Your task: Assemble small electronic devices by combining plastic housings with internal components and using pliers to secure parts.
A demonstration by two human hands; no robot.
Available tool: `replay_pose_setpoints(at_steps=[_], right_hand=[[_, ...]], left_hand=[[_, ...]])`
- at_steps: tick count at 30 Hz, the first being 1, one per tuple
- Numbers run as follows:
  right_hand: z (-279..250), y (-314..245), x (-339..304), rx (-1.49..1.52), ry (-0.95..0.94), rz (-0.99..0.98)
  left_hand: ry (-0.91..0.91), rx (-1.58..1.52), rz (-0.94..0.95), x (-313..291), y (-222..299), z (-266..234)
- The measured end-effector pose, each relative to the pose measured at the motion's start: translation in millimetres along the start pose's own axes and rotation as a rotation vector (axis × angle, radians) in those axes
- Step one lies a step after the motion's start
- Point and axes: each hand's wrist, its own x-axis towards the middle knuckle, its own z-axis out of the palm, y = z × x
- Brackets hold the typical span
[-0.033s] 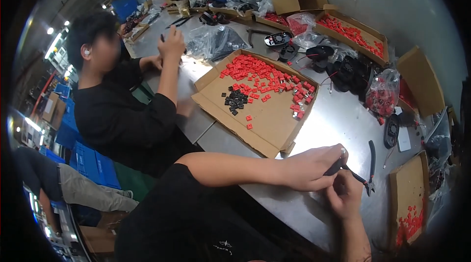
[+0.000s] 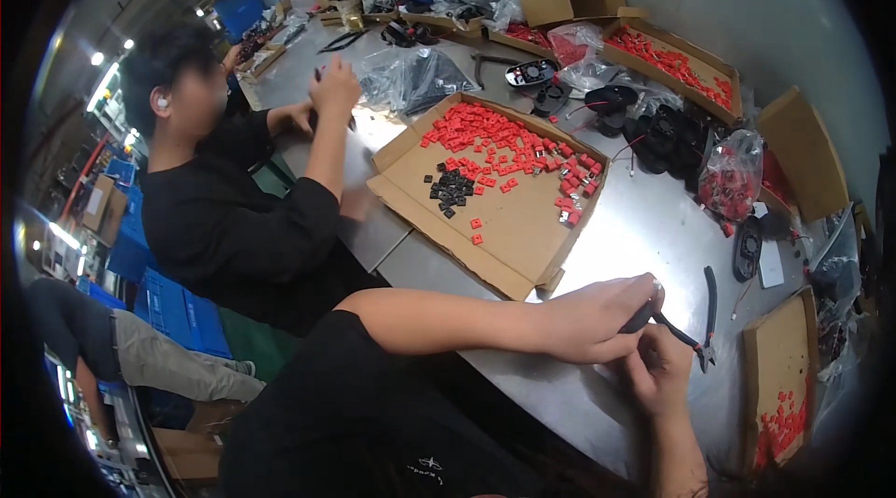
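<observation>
In front of me, over the metal table, my left hand point(image 2: 597, 319) is closed with thumb and fingers around a small black part point(image 2: 638, 317), and something pale glints at its fingertips. My right hand point(image 2: 665, 369) meets it from below, its fingers curled in a pinch; what they grip is hidden. Just beyond the right hand are black-handled cutting pliers point(image 2: 707, 349), jaws toward me, one handle running behind my fingers. Farther off, a shallow cardboard tray point(image 2: 504, 260) holds many small red pieces point(image 2: 476, 129) and a cluster of black pieces point(image 2: 449, 188).
On my left a co-worker in black point(image 2: 238, 218) works with both hands at the same metal table point(image 2: 644, 209). Cardboard boxes with red pieces point(image 2: 667, 69), black housings with wires point(image 2: 665, 139) and a plastic bag point(image 2: 730, 176) line the back. Another box point(image 2: 775, 358) stands at right.
The co-worker's raised hand has shifted slightly right and down. My own hands hold nearly the same pose; the whole view has moved a little.
</observation>
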Motion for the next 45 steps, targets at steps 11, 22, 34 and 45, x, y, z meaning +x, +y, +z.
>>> replay_pose_setpoints(at_steps=[11,22,34,45], right_hand=[[13,4,-11,0.085,0.046,0.107],[14,25,-9,-0.15,-0.035,0.043],[10,17,1,-0.388,-0.044,0.148],[-36,-9,13,-0.281,-0.369,0.065]], left_hand=[[0.051,0.221,-0.04,-15,3,12],[0.01,0.626,-0.055,-23,2,26],[-0.152,0.586,-0.079,-26,-1,21],[-0.175,0.22,0.046,-8,2,-1]])
